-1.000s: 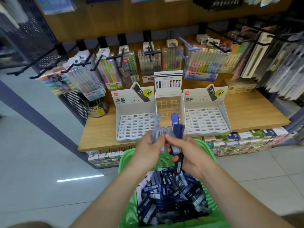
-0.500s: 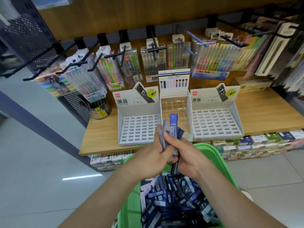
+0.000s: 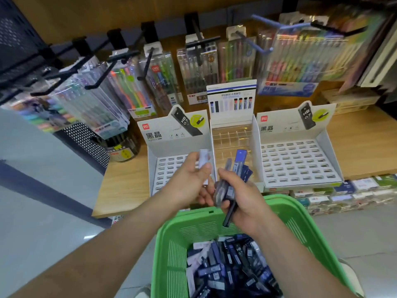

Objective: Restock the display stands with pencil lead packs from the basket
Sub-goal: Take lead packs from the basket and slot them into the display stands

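Two-handed above slotted green basket [image 3: 285, 209]: L grip [image 3: 189, 181] pinches pale flat pack [image 3: 203, 160], R grip [image 3: 247, 198] clasps slim navy packs [image 3: 237, 166].

Our left hand [image 3: 189, 181] covers the near right corner of the left display stand [image 3: 169, 168], hiding its slots there. The pale pack [image 3: 203, 160] it pinches is blurred, its label unreadable. Our right hand [image 3: 242, 198] wraps the middle of a bundle of dark packs [image 3: 231, 181], so we cannot count them. The green basket [image 3: 300, 214] runs off the bottom edge. The hanging pen packs [image 3: 300, 61] at upper right are blurred, and print on the boxes [image 3: 343, 194] under the shelf [image 3: 120, 190] is too small to read.
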Tool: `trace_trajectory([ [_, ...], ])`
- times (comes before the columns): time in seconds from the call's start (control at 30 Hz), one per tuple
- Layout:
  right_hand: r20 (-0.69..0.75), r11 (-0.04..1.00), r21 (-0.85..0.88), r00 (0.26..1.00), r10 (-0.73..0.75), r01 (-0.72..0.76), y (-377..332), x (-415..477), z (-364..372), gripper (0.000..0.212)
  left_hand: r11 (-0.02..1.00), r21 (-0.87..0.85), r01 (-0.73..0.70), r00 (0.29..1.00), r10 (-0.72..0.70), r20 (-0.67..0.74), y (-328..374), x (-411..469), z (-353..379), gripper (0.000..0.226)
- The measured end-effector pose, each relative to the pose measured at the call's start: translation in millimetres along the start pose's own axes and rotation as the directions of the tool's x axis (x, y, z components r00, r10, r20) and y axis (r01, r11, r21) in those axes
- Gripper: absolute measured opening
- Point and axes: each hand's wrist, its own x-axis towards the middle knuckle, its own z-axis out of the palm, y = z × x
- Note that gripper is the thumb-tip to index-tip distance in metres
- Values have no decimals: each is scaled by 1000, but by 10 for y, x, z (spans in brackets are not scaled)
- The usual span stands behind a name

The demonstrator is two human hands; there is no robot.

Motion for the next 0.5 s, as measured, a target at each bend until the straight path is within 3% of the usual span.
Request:
trace_trajectory([
  [0.13, -56, 989, -121, 995, -86, 79, 33, 133, -71, 15, 996, -10, 87, 995, -88, -40, -72, 313, -188, 24],
  [0.3, -41, 931, -295, 970, -240, 218, 54, 287, -162, 12, 949, 302, 93, 991, -60, -116, -235, 743, -364, 30],
  [0.4, -47, 901, -363, 961, -272, 237, 128, 371, -207, 10, 836, 547, 33, 957, 132, -259, -313, 942, -435, 21],
  [0.5, -57, 895, -384, 962, -267, 225, 192, 420, -232, 13, 794, 607, -30, 893, 294, -340, -366, 1069, -422, 11],
])
